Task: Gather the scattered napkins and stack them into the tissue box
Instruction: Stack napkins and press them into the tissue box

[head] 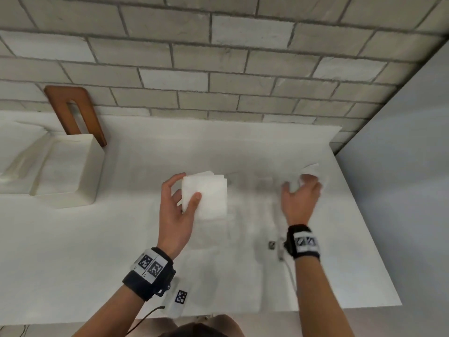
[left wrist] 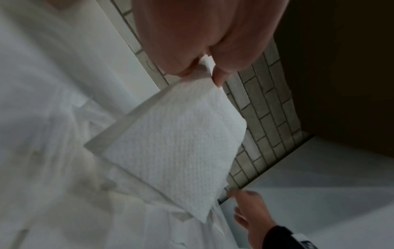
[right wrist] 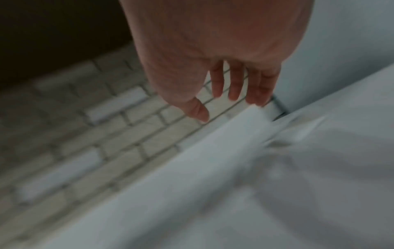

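Note:
My left hand (head: 185,188) holds a small stack of white napkins (head: 206,197) above the middle of the table, thumb on top and fingers behind. In the left wrist view the thumb and a finger of that hand (left wrist: 204,72) pinch one corner of the stack (left wrist: 175,148). My right hand (head: 301,188) is out to the right with its fingers spread and straight, over a crumpled napkin (head: 312,169) lying near the table's right edge. In the blurred right wrist view, the right hand (right wrist: 230,101) grips nothing. The open white tissue box (head: 92,166) stands at the far left.
A brown wooden lid (head: 75,113) leans against the brick wall behind the box. The white table (head: 352,263) ends at the right beside a plain grey wall. Faint flat napkins (head: 218,276) lie near the front edge between my arms.

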### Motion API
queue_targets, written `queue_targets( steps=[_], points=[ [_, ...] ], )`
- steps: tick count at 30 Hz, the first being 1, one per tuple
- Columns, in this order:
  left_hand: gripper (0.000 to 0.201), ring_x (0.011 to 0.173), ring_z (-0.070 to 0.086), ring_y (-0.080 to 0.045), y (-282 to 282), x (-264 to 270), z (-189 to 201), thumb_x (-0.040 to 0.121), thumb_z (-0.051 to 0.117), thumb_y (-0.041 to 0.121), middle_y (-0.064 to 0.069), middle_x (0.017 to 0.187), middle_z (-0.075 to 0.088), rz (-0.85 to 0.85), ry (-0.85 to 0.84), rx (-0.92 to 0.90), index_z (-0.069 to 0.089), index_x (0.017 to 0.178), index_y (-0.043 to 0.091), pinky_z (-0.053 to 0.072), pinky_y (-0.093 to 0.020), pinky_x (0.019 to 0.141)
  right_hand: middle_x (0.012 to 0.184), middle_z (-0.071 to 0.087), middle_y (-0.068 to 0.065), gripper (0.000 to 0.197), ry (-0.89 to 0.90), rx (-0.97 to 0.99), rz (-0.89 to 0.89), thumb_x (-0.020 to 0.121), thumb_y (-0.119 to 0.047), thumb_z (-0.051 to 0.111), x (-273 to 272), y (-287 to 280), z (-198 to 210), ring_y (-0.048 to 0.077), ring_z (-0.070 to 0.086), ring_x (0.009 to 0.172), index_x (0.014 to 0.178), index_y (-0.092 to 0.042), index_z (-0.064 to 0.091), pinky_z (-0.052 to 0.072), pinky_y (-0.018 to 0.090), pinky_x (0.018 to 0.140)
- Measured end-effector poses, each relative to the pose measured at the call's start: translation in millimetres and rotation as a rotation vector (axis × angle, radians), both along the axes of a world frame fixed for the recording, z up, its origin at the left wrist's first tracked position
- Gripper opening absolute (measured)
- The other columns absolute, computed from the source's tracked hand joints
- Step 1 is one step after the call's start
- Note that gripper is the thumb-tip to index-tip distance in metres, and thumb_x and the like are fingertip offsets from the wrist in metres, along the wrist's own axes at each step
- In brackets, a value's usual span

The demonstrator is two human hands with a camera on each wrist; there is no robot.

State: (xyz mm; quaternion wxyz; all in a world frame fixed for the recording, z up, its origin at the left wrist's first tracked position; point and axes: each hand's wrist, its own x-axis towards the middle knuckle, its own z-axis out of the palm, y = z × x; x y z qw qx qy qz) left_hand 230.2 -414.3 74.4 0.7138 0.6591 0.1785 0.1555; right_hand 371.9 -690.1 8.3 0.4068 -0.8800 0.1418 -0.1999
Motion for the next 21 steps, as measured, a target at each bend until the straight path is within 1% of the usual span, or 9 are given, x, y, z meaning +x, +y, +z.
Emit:
queue_targets(
  steps=[3, 5, 8, 10, 12, 15, 17, 19, 21],
  points=[
    [0.052, 0.096, 0.077, -0.027, 8.9, -6.8, -0.4, 0.102, 0.071, 0.015, -0.003, 0.112, 0.08, 0.002, 0.022, 0.028, 0.046, 0.141, 0.037, 0.061, -0.041, 0.078, 0.148, 0.037, 0.024, 0.074, 0.259, -0.167, -0.131, 0.078, -0.009, 0.075, 46.0, -65.5, -27.4, 0.052, 0.051, 0.123, 0.142, -0.012, 0.038, 0.051, 0.063, 0.1],
    [0.053, 0.101, 0.076, -0.027, 11.5, -10.3, -0.1, 0.103, 0.069, 0.014, 0.002, 0.112, 0.08, -0.007, 0.032, 0.051, 0.044, 0.144, 0.036, 0.06, -0.046, 0.081, 0.153, 0.037, 0.023, 0.078, 0.385, -0.208, -0.118, 0.082, -0.008, 0.074, 60.8, -87.7, -41.2, 0.053, 0.053, 0.125, 0.148, -0.015, 0.032, 0.053, 0.065, 0.099],
    [0.056, 0.104, 0.076, -0.026, 12.6, -14.2, 0.2, 0.105, 0.066, 0.015, 0.005, 0.112, 0.08, -0.019, 0.042, 0.045, 0.041, 0.148, 0.039, 0.06, -0.054, 0.087, 0.135, 0.06, 0.031, 0.039, 0.419, -0.236, -0.106, 0.098, -0.01, 0.06, 75.3, -102.6, -47.0, 0.052, 0.059, 0.121, 0.134, 0.001, 0.053, 0.053, 0.059, 0.096],
    [0.053, 0.106, 0.077, -0.024, 14.5, -15.2, -0.1, 0.105, 0.067, 0.017, 0.005, 0.113, 0.081, 0.003, 0.066, 0.01, 0.044, 0.147, 0.04, 0.061, -0.052, 0.092, 0.122, 0.068, 0.033, 0.025, 0.387, -0.177, -0.125, 0.105, -0.013, 0.056, 79.0, -100.3, -38.4, 0.051, 0.061, 0.12, 0.12, 0.005, 0.065, 0.053, 0.053, 0.095],
    [0.04, 0.108, 0.077, -0.024, 18.6, -14.7, -1.2, 0.105, 0.067, 0.019, 0.003, 0.116, 0.08, 0.028, 0.097, -0.017, 0.056, 0.141, 0.033, 0.06, -0.056, 0.098, 0.111, 0.076, 0.028, 0.02, 0.243, -0.072, -0.047, 0.106, -0.017, 0.061, 75.2, -84.7, -19.6, 0.045, 0.07, 0.11, 0.109, 0.001, 0.07, 0.053, 0.039, 0.09],
    [0.018, 0.109, 0.076, -0.03, 25.5, -14.0, -4.9, 0.107, 0.064, 0.022, -0.003, 0.117, 0.08, 0.04, 0.131, -0.047, 0.073, 0.122, 0.023, 0.056, -0.067, 0.099, 0.11, 0.08, 0.008, 0.012, 0.074, 0.118, 0.205, 0.103, -0.018, 0.067, 47.8, -31.0, 28.7, 0.024, 0.075, 0.1, 0.098, -0.008, 0.065, 0.05, 0.026, 0.085],
    [0.018, 0.111, 0.075, -0.036, 29.9, -14.9, -4.9, 0.109, 0.06, 0.025, -0.007, 0.117, 0.08, 0.032, 0.138, -0.075, 0.076, 0.119, 0.022, 0.055, -0.07, 0.098, 0.102, 0.078, 0.005, 0.012, 0.016, 0.318, 0.371, 0.103, -0.016, 0.068, 12.8, 14.3, 64.9, 0.014, 0.07, 0.092, 0.098, -0.01, 0.059, 0.049, 0.027, 0.082],
    [0.021, 0.111, 0.074, -0.04, 35.2, -14.4, -2.6, 0.111, 0.056, 0.024, -0.011, 0.116, 0.079, 0.032, 0.136, -0.108, 0.074, 0.122, 0.022, 0.055, -0.07, 0.097, 0.093, 0.071, 0.005, 0.013, -0.031, 0.511, 0.516, 0.106, -0.013, 0.066, -30.3, 58.1, 101.4, 0.015, 0.063, 0.082, 0.1, -0.01, 0.055, 0.047, 0.026, 0.074],
    [0.021, 0.109, 0.074, -0.041, 40.9, -14.2, 2.2, 0.112, 0.053, 0.022, -0.013, 0.115, 0.079, 0.038, 0.139, -0.147, 0.071, 0.124, 0.019, 0.057, -0.067, 0.097, 0.084, 0.064, 0.003, 0.013, -0.06, 0.616, 0.633, 0.108, -0.015, 0.064, -67.4, 97.0, 129.7, 0.019, 0.052, 0.07, 0.106, -0.009, 0.053, 0.042, 0.032, 0.061]
  ],
)
